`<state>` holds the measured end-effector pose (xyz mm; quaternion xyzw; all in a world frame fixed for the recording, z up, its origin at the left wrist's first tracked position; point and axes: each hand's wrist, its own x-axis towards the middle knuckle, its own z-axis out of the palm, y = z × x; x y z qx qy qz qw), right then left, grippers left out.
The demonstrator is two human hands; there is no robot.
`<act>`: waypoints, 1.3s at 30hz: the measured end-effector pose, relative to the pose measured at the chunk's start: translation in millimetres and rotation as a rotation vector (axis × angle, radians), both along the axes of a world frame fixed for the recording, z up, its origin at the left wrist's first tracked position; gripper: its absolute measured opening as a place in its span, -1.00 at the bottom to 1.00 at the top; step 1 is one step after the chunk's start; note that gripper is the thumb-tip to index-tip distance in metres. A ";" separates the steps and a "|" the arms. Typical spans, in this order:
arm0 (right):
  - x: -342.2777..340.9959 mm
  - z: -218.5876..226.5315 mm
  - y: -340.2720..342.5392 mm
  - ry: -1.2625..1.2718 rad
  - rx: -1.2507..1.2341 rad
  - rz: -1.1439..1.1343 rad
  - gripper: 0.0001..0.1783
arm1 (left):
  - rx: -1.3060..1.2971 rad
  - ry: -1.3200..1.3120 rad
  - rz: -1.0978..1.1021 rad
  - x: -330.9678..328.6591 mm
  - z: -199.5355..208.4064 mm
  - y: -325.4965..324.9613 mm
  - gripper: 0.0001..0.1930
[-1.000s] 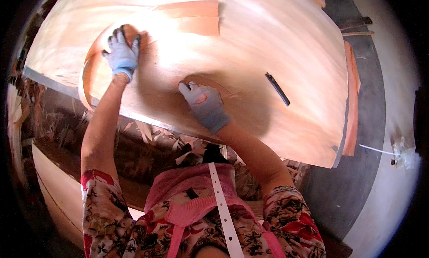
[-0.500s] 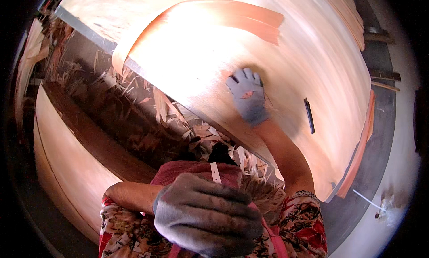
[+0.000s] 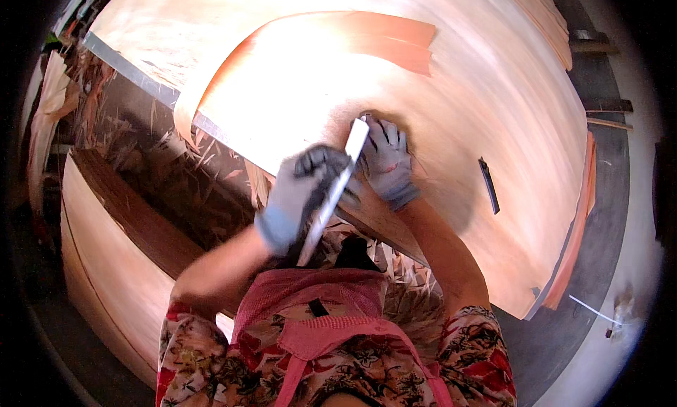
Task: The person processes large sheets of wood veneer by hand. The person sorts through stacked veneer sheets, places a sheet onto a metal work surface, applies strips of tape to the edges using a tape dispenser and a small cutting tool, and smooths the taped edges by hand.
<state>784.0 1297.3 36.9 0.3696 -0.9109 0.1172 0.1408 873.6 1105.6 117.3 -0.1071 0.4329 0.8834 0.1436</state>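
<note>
Across the top and right spreads a large pale wood veneer sheet (image 3: 465,132). My right hand (image 3: 390,163), in a grey glove, lies on it with its fingers stretched out and palm down. My left hand (image 3: 293,192), gloved in grey with dark fingers, is closed on a white strip (image 3: 335,188), blurred by motion. The strip slants from beside my right fingers down past the sheet's near edge. Its upper end is close to the right hand; whether that hand touches it I cannot tell. To the right of my right hand rests a narrow black tool (image 3: 488,186).
An orange veneer strip (image 3: 338,27) curves over the sheet and hangs off its left edge. Veneer scraps (image 3: 204,142) litter the dark gap below. Another pale stack (image 3: 113,259) stands at lower left. Orange veneer (image 3: 575,234) juts from beneath the sheet's right edge.
My left hand has moved from close in front of my chest, away from me to beside the right hand, bringing the white strip over the sheet. The right hand stays in nearly the same place.
</note>
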 end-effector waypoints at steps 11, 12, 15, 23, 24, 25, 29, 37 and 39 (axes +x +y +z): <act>0.4 0.5 -6.6 -0.020 -0.078 -0.032 -0.42 | -0.138 -0.336 -0.135 -67.8 -79.0 -17.1 -0.78; 0.7 2.9 -8.6 -0.010 -0.044 -0.017 -0.41 | -0.206 -0.326 -0.136 -68.7 -73.5 -15.4 -0.78; -1.7 15.9 -10.4 -0.094 0.118 0.085 -0.40 | -0.271 -0.291 -0.130 -69.6 -72.9 -16.8 -0.78; -4.1 14.2 -19.3 -0.161 0.334 0.134 -0.41 | -0.448 -0.199 -0.066 -38.1 -87.8 -27.5 -0.76; -4.5 13.7 -14.3 -0.153 0.346 0.119 -0.41 | -0.852 -0.073 -0.068 -40.7 -56.9 -19.7 -0.82; -5.5 11.5 -15.1 -0.089 0.330 0.151 -0.42 | -1.259 0.051 -0.139 -47.0 -74.7 -32.6 -0.82; -6.6 2.1 -15.9 -0.081 0.314 0.123 -0.43 | -1.052 0.044 -0.173 -23.9 -43.5 -67.1 -0.82; 13.0 56.2 67.6 -0.914 -1.195 -0.408 -0.57 | -0.441 -0.205 -0.312 59.0 -75.3 2.0 -0.78; 36.4 35.5 127.9 -1.071 -1.330 -0.529 -0.45 | -0.376 -0.263 -0.319 42.7 -56.6 30.3 -0.80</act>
